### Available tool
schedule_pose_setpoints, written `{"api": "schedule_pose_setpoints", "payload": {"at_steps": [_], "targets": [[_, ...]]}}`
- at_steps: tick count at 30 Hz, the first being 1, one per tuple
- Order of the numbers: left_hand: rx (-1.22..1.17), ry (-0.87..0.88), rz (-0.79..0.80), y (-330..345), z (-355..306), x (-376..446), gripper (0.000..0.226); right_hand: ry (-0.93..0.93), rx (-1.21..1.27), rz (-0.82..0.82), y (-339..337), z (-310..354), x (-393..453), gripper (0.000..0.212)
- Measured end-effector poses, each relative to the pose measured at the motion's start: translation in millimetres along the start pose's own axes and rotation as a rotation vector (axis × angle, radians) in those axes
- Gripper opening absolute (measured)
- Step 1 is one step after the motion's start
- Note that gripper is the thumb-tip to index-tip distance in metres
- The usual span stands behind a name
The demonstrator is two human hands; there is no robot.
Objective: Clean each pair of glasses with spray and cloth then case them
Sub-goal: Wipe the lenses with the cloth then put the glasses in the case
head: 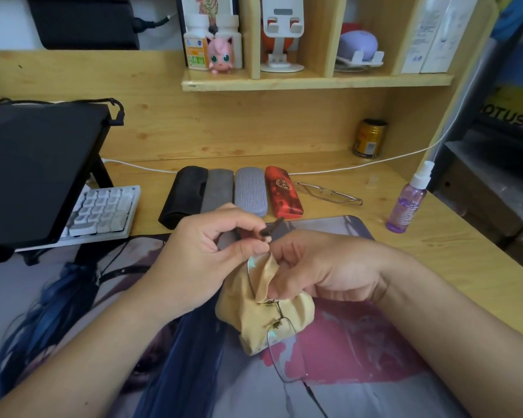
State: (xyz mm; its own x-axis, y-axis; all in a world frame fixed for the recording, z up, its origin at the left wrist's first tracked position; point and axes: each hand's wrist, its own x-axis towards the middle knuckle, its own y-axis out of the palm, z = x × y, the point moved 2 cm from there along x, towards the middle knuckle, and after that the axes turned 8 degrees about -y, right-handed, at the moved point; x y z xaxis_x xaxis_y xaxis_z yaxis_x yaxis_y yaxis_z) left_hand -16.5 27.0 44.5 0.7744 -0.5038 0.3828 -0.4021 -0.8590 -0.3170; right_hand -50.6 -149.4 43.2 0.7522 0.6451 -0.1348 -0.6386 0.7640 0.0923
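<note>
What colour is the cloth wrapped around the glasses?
Pale yellow cloth, seen best in the head view.

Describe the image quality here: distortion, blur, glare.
Head view: wide-angle bowing curves the shelf edge and desk; the left hand and right hand look slightly soft around the cloth; small glints on the held glasses; lighting is even, shadows faint.
</note>
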Motion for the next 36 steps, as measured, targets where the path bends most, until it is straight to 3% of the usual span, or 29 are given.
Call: {"api": "schedule_pose_setpoints", "payload": {"at_steps": [7,10,16,19,22,28,32,36], "targets": [[-0.018,-0.021,0.036,6,-5,-1,0.011,-0.033,-0.193,-0.079,7,1,3,0.014],[-0.015,-0.022,0.03,5,-5,-1,0.011,-0.065,-0.237,-0.128,7,2,3,0.018],[0.011,0.001,-0.017,-2,0,1,0.022,-0.08,-0.027,-0.049,7,-4,3,0.014],[-0.024,-0.003,-0.001,-3,-1,1,0.025,-0.032,0.124,0.086,5,-4,-1,0.029],[-0.027,-0.005,0.004,-3,-3,0,0.025,0.005,0.197,0.119,6,-3,0,0.034],[0.041,-0.013,0.054,2,-3,-1,0.018,0.09,0.155,0.08,11,-3,3,0.037],[0.029,-0.006,-0.002,1,-3,0,0.018,0.026,0.08,-0.035,13,-2,5,0.046],[0.031,-0.012,-0.076,0,-3,1,0.019,-0.084,0.07,-0.203,11,-2,8,0.026]]}}
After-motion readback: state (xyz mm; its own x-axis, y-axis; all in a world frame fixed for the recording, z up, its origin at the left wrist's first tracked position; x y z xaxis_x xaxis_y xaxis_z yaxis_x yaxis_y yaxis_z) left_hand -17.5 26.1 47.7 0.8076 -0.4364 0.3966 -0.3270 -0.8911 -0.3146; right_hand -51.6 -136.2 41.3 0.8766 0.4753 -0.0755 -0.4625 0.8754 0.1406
